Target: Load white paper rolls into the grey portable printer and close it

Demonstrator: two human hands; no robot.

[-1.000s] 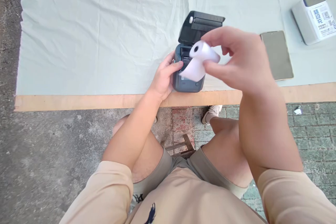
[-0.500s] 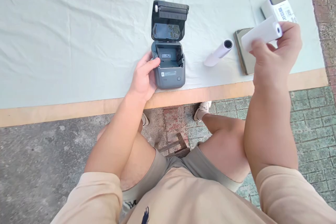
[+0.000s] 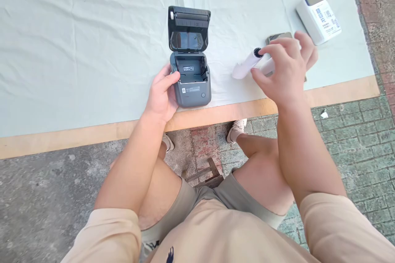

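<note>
My left hand (image 3: 162, 93) grips the side of a dark grey label printer (image 3: 194, 92), thumb on its front rim. The printer's lid (image 3: 189, 28) stands up and its paper bay shows no roll. My right hand (image 3: 285, 68) is open, fingers spread, over a white paper roll with a black core (image 3: 246, 66). Its index fingertip is at the core end and the thumb is close to the roll's side. Another white roll (image 3: 268, 66) lies beneath this hand, partly hidden by it.
Behind my right hand lies a flat dark-framed object (image 3: 279, 37), mostly covered. Farther back at the right is a white box-shaped device (image 3: 322, 18) with printed labels. A pale cloth (image 3: 92, 49) covers the table, whose wooden front edge (image 3: 77, 130) runs near my knees.
My right hand has moved left and let go of the white roll it held, now below the hand. It has come to the black-cored roll. My left hand keeps its hold on the printer.
</note>
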